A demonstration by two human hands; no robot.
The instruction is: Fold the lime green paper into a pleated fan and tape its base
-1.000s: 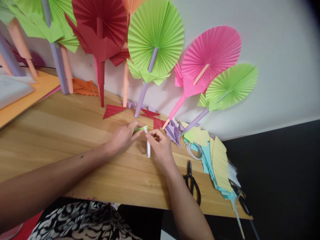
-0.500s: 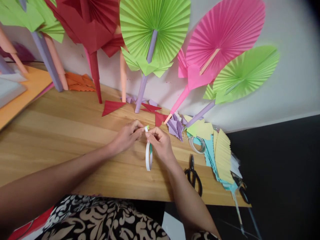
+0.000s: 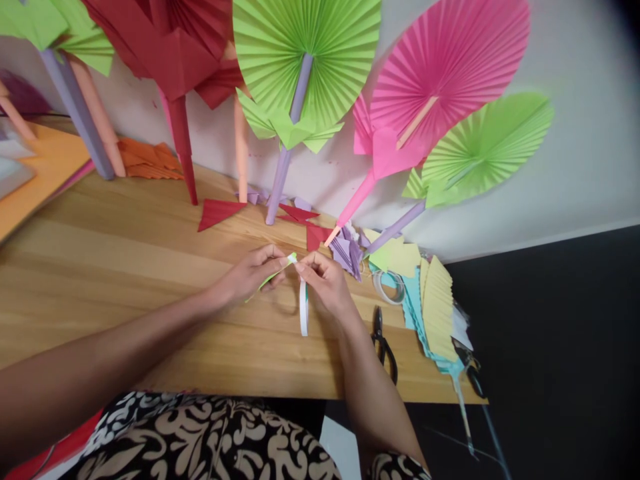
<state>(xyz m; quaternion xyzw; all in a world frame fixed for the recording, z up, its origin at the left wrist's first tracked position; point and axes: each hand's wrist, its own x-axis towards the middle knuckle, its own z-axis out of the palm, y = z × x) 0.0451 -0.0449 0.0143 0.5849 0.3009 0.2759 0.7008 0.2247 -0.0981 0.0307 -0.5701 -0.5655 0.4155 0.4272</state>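
Note:
My left hand [image 3: 255, 270] is closed in a pinch on a thin piece of light green paper [image 3: 263, 283], which slants down and left past the fingers. Its upper tip shows between my two hands, with a bit of white tape against it. Close beside, my right hand [image 3: 324, 283] pinches the tape by its end. A narrow roll of white tape [image 3: 303, 310] hangs below those fingers, seen nearly edge-on above the wooden table [image 3: 175, 320]. My fingers cover part of the paper and the tape.
Black scissors [image 3: 383, 343] lie right of my right forearm. Behind them are a wider tape roll [image 3: 389, 287] and pleated yellow paper [image 3: 437, 310]. Paper fans, one green [image 3: 270, 60] and one pink [image 3: 460, 60], lean on the wall. Red paper scraps [image 3: 220, 213] lie at the back.
My left hand has turned, and the green paper now shows along its fingers. The tape roll has swung slightly right and looks narrower. The whole view has shifted a little.

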